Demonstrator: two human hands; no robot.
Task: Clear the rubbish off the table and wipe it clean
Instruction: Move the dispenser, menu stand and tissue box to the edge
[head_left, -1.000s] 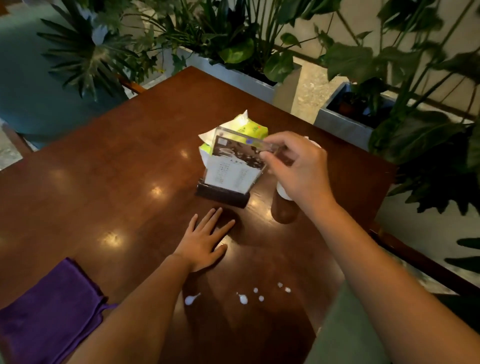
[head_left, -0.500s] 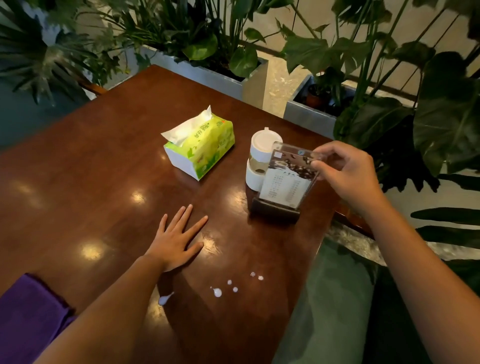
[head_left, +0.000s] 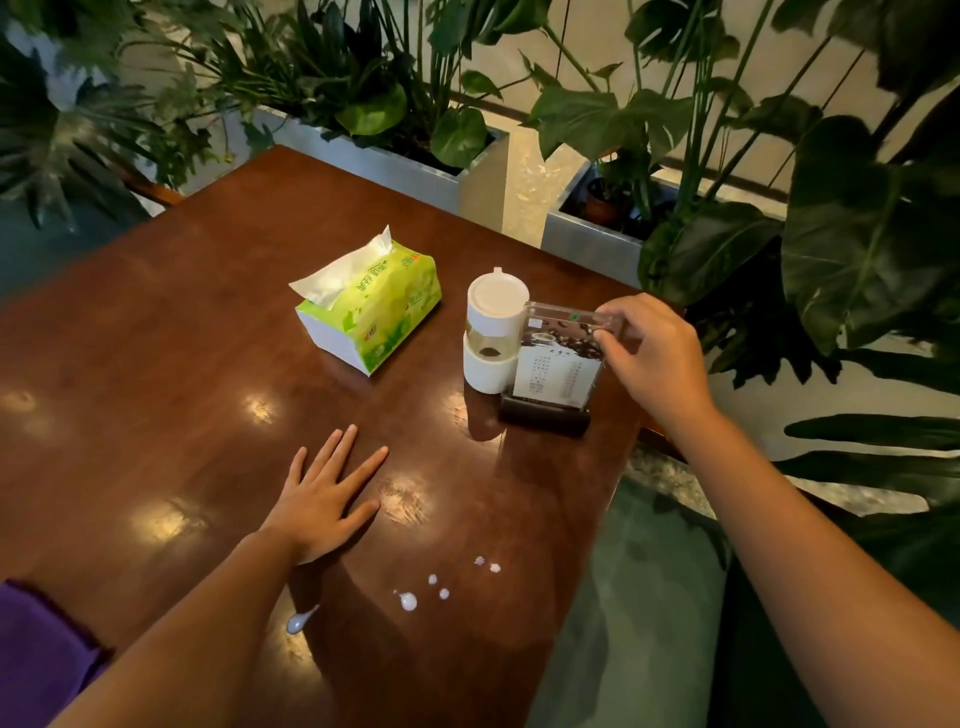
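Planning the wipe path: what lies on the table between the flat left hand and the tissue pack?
Nothing: in the head view, only bare, glossy table separates the left hand from the tissue pack. The white drops lie nearer, beside the wrist.

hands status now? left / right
Left hand: open, flat on the table, holding nothing.
Right hand: closed on the top of the menu stand, which stands on the table beside the white container.

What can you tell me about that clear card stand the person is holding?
The menu stand is a clear, plastic-looking holder set in a dark block base, showing a printed card with a dark picture on top and fine text below. It stands upright near the table's right edge, right beside a white container. The right hand pinches its top corner.
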